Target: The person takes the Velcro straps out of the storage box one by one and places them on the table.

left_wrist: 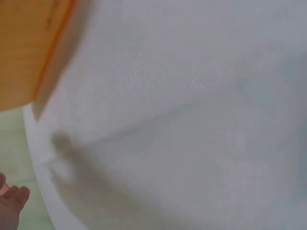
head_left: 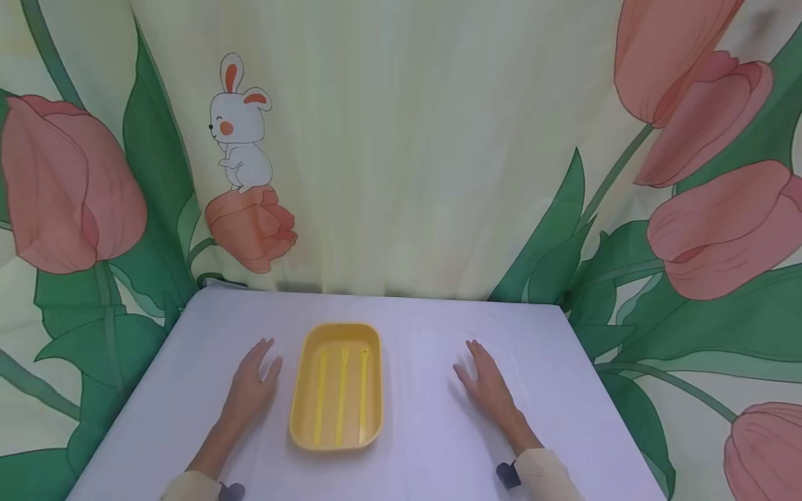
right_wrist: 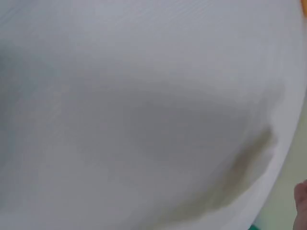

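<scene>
A yellow rectangular tray point(head_left: 295, 417) with rounded corners lies on the white-covered table. Inside it are three thin yellow sticks, a left one point(head_left: 321, 396), a middle one point(head_left: 342, 396) and a right one point(head_left: 363, 396), side by side lengthwise; their exact kind is too small to tell. To the tray's left is my left hand point(head_left: 249, 386), fingers extended and thumb apart, holding nothing. My right hand point(head_left: 489, 390) is farther off on the tray's right, also with extended fingers and nothing in it. Part of the tray's side point(left_wrist: 29, 52) shows in the left wrist view.
The white tablecloth point(head_left: 426, 431) spreads under both hands. Behind the table hangs a pale curtain point(head_left: 401, 153) printed with tulips and a white rabbit. A dark object point(head_left: 509, 475) sits at the right wrist, and a similar one point(head_left: 232, 492) at the left.
</scene>
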`<state>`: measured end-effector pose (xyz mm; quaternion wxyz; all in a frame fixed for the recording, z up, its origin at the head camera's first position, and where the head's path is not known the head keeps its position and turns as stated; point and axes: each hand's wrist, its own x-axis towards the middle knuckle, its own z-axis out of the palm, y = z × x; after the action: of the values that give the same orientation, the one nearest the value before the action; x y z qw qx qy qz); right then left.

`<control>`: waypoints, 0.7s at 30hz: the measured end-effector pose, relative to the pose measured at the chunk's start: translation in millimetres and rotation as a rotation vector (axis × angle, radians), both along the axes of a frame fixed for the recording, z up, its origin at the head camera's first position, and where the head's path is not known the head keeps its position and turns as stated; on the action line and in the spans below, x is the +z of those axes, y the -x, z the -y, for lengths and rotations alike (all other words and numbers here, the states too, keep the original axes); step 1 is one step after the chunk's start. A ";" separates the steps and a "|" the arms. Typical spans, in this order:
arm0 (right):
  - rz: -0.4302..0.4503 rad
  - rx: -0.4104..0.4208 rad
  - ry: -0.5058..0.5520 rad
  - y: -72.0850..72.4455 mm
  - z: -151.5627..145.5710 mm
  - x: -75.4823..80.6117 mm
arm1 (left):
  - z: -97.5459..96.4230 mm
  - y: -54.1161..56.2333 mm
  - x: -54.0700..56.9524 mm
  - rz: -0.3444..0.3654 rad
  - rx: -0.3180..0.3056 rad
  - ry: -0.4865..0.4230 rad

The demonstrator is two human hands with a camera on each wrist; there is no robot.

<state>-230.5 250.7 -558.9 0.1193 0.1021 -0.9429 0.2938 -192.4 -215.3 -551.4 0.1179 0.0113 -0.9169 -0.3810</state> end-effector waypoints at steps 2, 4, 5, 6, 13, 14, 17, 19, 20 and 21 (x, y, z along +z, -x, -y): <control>-0.040 0.013 0.047 4.7 9.8 8.5 | -5.5 2.4 7.4 0.050 -0.006 -0.056; -0.089 0.038 0.080 8.2 20.5 14.3 | -10.6 3.6 10.4 0.129 -0.010 -0.104; -0.107 0.054 0.095 9.4 25.9 16.1 | -13.1 3.7 10.3 0.179 -0.009 -0.122; -0.115 0.068 0.106 10.0 31.8 18.1 | -15.6 3.4 9.2 0.227 -0.008 -0.141; -0.057 0.171 0.144 15.7 75.3 31.3 | -30.8 4.2 4.3 0.382 0.006 -0.223; -0.037 0.182 0.146 16.1 81.6 32.8 | -32.0 4.0 4.5 0.380 0.002 -0.232; 0.012 0.220 0.160 16.0 98.8 36.5 | -34.1 3.2 4.4 0.361 -0.030 -0.253; 0.039 0.250 0.175 15.9 108.8 38.4 | -35.6 2.8 3.9 0.354 -0.043 -0.252; 0.046 0.269 0.181 15.5 113.3 39.4 | -36.5 2.4 3.9 0.354 -0.044 -0.249; 0.050 0.293 0.190 15.2 117.5 40.7 | -37.4 2.1 3.8 0.354 -0.045 -0.246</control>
<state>-245.7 133.2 -518.2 0.0611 0.2195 -0.8886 0.3982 -194.5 -177.9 -547.6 -0.0558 0.0717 -0.8699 -0.4849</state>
